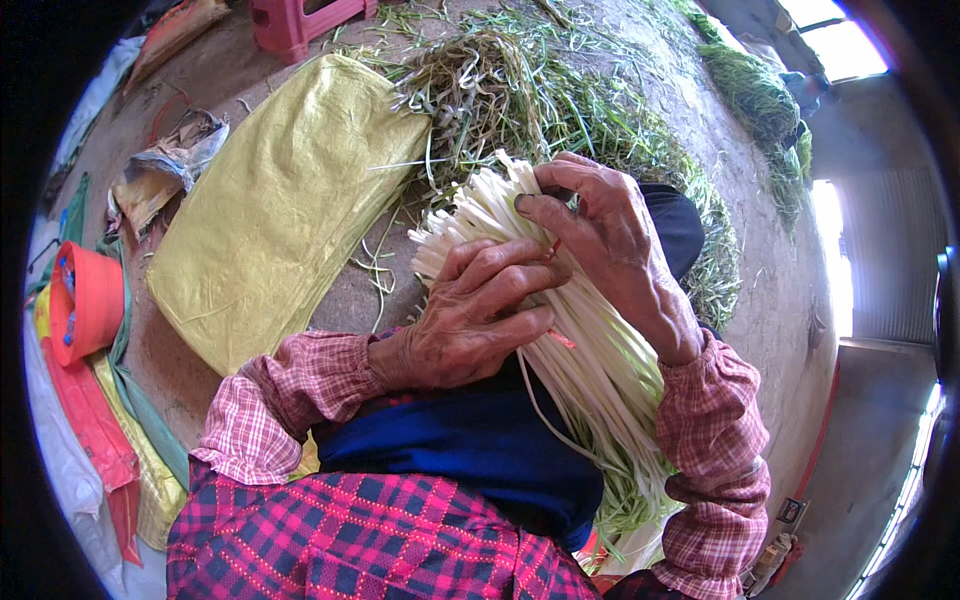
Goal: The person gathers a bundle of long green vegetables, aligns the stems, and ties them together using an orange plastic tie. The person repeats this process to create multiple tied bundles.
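Observation:
A thick bundle of long pale stalks [600, 360], apparently chives, lies slantwise over my lap. Its white cut ends [480, 206] point up and to the left, and the green leaf ends hang down by my right sleeve. My left hand [480, 315] grips the bundle from the left, fingers laid across it below the white ends. At the upper right edge, my right hand [604, 225] holds the stalks near their ends between thumb and fingers. A red tie [561, 339] shows on the bundle, partly hidden by my left hand.
A yellow woven sack [292, 210] lies flat on the floor ahead to the left. Beyond the bundle spreads a heap of leaf trimmings [540, 97]. A red plastic stool [300, 26] stands at the top, an orange-red tub [90, 304] at far left. More greens [750, 97] lie upper right.

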### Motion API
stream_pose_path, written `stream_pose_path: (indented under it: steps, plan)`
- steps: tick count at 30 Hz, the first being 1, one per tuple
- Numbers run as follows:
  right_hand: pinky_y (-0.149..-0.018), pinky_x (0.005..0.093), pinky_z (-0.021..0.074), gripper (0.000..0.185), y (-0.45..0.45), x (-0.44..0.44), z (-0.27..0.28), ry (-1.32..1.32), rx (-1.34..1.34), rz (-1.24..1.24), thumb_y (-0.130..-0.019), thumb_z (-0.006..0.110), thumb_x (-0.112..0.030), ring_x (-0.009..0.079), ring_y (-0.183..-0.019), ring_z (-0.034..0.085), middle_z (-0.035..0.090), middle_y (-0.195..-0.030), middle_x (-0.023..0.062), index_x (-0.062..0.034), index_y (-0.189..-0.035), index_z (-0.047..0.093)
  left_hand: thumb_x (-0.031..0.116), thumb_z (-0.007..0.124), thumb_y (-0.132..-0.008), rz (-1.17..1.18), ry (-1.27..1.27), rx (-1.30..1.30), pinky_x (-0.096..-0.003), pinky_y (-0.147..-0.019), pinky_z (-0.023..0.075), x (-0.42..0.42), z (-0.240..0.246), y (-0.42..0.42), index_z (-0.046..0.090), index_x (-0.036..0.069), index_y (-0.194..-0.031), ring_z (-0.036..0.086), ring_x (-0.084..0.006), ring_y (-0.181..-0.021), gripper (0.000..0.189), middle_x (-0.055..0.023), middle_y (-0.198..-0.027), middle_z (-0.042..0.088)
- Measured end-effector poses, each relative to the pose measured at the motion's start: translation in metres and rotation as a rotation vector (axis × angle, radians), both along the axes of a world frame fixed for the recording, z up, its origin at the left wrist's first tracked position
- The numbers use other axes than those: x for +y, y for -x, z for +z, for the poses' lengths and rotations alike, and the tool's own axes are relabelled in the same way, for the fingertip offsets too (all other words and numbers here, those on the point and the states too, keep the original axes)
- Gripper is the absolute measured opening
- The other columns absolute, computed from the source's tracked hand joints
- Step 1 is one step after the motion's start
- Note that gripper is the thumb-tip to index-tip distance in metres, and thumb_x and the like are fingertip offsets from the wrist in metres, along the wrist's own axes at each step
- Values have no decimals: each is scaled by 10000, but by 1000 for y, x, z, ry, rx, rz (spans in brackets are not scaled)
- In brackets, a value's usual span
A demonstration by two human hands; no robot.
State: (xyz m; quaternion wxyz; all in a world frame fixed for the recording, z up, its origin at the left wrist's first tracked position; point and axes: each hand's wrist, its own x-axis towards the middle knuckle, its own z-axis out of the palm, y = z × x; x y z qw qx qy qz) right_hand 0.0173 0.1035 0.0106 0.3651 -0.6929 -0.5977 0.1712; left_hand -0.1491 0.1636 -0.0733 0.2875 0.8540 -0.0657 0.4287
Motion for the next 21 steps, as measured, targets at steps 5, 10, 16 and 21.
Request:
stream_pose_path:
  steps: [5, 10, 16, 21]
  plan:
    - [-655, 392, 486, 204, -1, 5, -5, 32, 128, -19, -820, 692, -158, 318, -696, 620, 614, -791, 157, 38, -875, 681, 147, 644, -741, 4, -7, 16, -458, -1016, 360, 1, 1, 2, 620, 75, -928, 521, -315, -1251, 201, -116, -1298, 578]
    - [-648, 393, 478, 194, 2, 8, -6, 43, 22, -13, -806, 693, -154, 315, -708, 621, 606, -783, 165, 34, -854, 685, 146, 640, -747, 42, 10, -11, -450, -997, 369, -2, 1, -2, 621, 72, -896, 537, -314, -1228, 167, -122, -1254, 598]
    - [-768, 411, 487, 218, 2, -17, 8, -85, -100, 63, -891, 638, -184, 332, -885, 604, 623, -1005, 163, -22, -1036, 661, 132, 647, -792, 25, 52, 4, -443, -974, 388, 2, 5, -3, 639, 75, -910, 558, -306, -1207, 131, -116, -1209, 618]
    - [-720, 386, 449, 277, 15, -49, 41, -2, -228, 134, -781, 742, -312, 277, -820, 556, 618, -867, 77, -80, -918, 678, 95, 651, -792, 44, 94, 36, -450, -985, 391, 5, 11, -2, 657, 57, -979, 569, -326, -1192, 191, -122, -1199, 615]
